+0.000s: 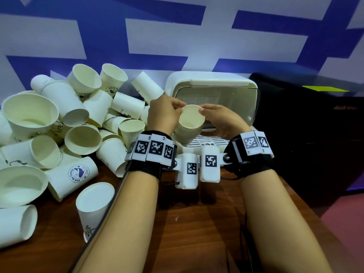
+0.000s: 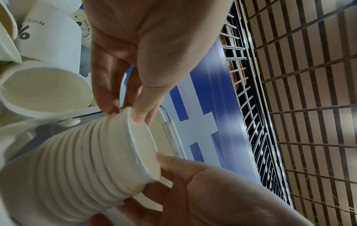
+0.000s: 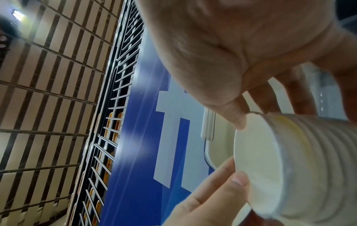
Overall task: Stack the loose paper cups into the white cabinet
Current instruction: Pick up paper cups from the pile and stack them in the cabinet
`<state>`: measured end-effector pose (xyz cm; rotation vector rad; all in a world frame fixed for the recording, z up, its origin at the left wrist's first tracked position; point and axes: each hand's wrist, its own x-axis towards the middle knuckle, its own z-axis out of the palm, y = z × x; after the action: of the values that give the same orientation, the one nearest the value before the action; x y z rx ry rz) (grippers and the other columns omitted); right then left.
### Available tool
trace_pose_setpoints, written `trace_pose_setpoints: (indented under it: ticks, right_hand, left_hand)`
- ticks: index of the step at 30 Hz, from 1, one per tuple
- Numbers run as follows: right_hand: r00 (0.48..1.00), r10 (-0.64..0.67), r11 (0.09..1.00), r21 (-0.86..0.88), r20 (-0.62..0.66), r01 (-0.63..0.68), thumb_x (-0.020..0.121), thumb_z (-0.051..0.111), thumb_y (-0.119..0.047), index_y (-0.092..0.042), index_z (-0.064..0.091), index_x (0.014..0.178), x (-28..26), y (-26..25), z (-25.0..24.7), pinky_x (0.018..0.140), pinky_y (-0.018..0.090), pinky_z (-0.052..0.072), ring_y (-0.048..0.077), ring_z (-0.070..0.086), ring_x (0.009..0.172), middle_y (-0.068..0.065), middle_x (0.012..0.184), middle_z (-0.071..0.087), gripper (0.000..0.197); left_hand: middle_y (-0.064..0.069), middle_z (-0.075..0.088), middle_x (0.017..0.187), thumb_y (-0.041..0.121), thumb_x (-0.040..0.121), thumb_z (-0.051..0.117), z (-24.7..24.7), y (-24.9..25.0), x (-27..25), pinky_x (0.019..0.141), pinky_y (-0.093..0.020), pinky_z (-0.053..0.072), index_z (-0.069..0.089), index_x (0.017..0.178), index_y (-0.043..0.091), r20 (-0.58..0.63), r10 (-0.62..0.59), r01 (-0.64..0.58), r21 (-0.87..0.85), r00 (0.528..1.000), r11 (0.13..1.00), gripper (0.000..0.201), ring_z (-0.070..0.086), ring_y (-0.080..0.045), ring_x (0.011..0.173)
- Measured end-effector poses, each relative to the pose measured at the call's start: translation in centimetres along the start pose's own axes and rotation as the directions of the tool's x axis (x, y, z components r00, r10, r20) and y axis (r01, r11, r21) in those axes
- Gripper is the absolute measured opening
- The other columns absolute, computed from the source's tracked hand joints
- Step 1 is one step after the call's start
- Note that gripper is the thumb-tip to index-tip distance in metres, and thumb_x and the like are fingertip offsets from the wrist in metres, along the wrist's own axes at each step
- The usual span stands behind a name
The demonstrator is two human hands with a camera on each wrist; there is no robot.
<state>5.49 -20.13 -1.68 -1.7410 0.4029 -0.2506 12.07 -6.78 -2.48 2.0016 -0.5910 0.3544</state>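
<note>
Both hands, the left hand point(image 1: 164, 113) and right hand point(image 1: 222, 120), pinch the top rim of a nested cup stack point(image 1: 189, 125) between them, steadying it upright. Just beyond them the white cabinet point(image 1: 212, 83) stands open, probably to receive it.

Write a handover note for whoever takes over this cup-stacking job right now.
Left hand: pinches the rim of the nested stack of white paper cups.
Right hand: pinches the opposite rim.
The stack is held in front of the open white plastic cabinet, above its wire rack.
Done: many cups nested, judging by the rims in the wrist views.
Left: set the stack inside; a large pile of loose white paper cups remains on the brown wooden table, left of the cabinet.
</note>
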Motion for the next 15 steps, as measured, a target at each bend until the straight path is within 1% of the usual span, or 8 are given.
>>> trace_pose_setpoints:
  ticks: [3, 4, 6, 9, 11, 12, 14, 15]
  right_hand:
    - [1.0, -0.001, 1.0, 0.001, -0.007, 0.001, 0.102, 0.046, -0.024, -0.015, 0.065, 0.116, 0.09, 0.17, -0.24, 0.07, 0.033, 0.054, 0.022, 0.064, 0.088, 0.01, 0.108, 0.066, 0.025]
    - [1.0, 0.002, 1.0, -0.002, -0.009, -0.002, 0.102, 0.047, -0.024, -0.014, 0.065, 0.118, 0.09, 0.24, -0.33, 0.07, 0.032, 0.055, 0.021, 0.064, 0.088, 0.01, 0.108, 0.067, 0.026]
    - [1.0, 0.006, 1.0, 0.002, -0.014, -0.006, 0.101, 0.049, -0.023, -0.014, 0.065, 0.115, 0.19, 0.45, -0.4, 0.075, 0.033, 0.057, 0.021, 0.064, 0.09, 0.008, 0.107, 0.067, 0.023]
    - [1.0, 0.006, 1.0, 0.012, -0.022, -0.006, 0.101, 0.051, -0.024, -0.017, 0.065, 0.102, 0.34, 0.76, -0.28, 0.082, 0.038, 0.056, 0.022, 0.063, 0.094, 0.008, 0.109, 0.066, 0.016]
    - [0.999, 0.003, 1.0, 0.027, -0.033, -0.002, 0.1, 0.052, -0.025, -0.019, 0.065, 0.096, 0.38, 0.93, -0.11, 0.079, 0.037, 0.057, 0.023, 0.063, 0.094, 0.009, 0.11, 0.066, 0.015]
    - [0.999, 0.005, 0.999, 0.032, -0.033, -0.004, 0.1, 0.052, -0.026, -0.019, 0.065, 0.096, 0.37, 0.95, -0.05, 0.076, 0.035, 0.057, 0.022, 0.063, 0.093, 0.01, 0.111, 0.066, 0.015]
    - [0.999, 0.02, 0.999, 0.035, -0.026, -0.019, 0.1, 0.053, -0.027, -0.018, 0.065, 0.1, 0.35, 0.93, 0.08, 0.07, 0.033, 0.058, 0.022, 0.064, 0.092, 0.01, 0.111, 0.066, 0.016]
    - [0.999, 0.029, 0.999, 0.031, -0.025, -0.028, 0.099, 0.053, -0.028, -0.017, 0.065, 0.102, 0.34, 0.92, 0.13, 0.067, 0.033, 0.058, 0.023, 0.064, 0.093, 0.01, 0.112, 0.065, 0.017]
  left_hand:
    - [-0.001, 0.072, 0.104, 0.018, 0.09, 0.065, 0.07, -0.33, -0.06, 0.09, -0.035, 0.053, 0.075, 0.104, 0.022, 0.018, -0.038, 0.038, 0.004, 0.999, 0.999, 0.018, 0.065, -0.017, 0.094]
    - [-0.001, 0.072, 0.105, 0.018, 0.089, 0.066, 0.07, -0.39, -0.05, 0.09, -0.036, 0.054, 0.075, 0.104, 0.022, 0.022, -0.05, 0.05, -0.003, 0.999, 0.999, 0.018, 0.066, -0.019, 0.094]
    - [-0.003, 0.073, 0.104, 0.017, 0.089, 0.066, 0.07, -0.44, -0.02, 0.091, -0.037, 0.053, 0.075, 0.104, 0.022, 0.022, -0.063, 0.064, -0.004, 0.998, 0.998, 0.018, 0.066, -0.021, 0.094]
    - [-0.004, 0.072, 0.106, 0.017, 0.088, 0.067, 0.22, -0.39, -0.09, 0.093, -0.037, 0.052, 0.075, 0.105, 0.022, 0.01, -0.069, 0.069, 0.013, 0.998, 0.998, 0.019, 0.065, -0.021, 0.096]
    - [-0.005, 0.072, 0.107, 0.015, 0.088, 0.067, 0.34, -0.43, -0.18, 0.094, -0.034, 0.051, 0.075, 0.106, 0.021, -0.011, -0.073, 0.073, 0.016, 0.997, 0.997, 0.02, 0.064, -0.02, 0.098]
    - [-0.005, 0.072, 0.107, 0.014, 0.088, 0.067, 0.36, -0.49, -0.21, 0.094, -0.029, 0.05, 0.074, 0.106, 0.02, -0.027, -0.075, 0.076, 0.013, 0.997, 0.997, 0.02, 0.063, -0.019, 0.098]
    - [-0.004, 0.072, 0.106, 0.011, 0.088, 0.067, 0.3, -0.58, -0.26, 0.087, -0.021, 0.045, 0.074, 0.106, 0.019, -0.049, -0.08, 0.08, 0.003, 0.996, 0.997, 0.021, 0.063, -0.018, 0.098]
    - [-0.004, 0.072, 0.105, 0.011, 0.087, 0.067, 0.25, -0.6, -0.3, 0.085, -0.02, 0.043, 0.075, 0.105, 0.019, -0.052, -0.08, 0.08, 0.001, 0.995, 0.997, 0.02, 0.063, -0.017, 0.098]
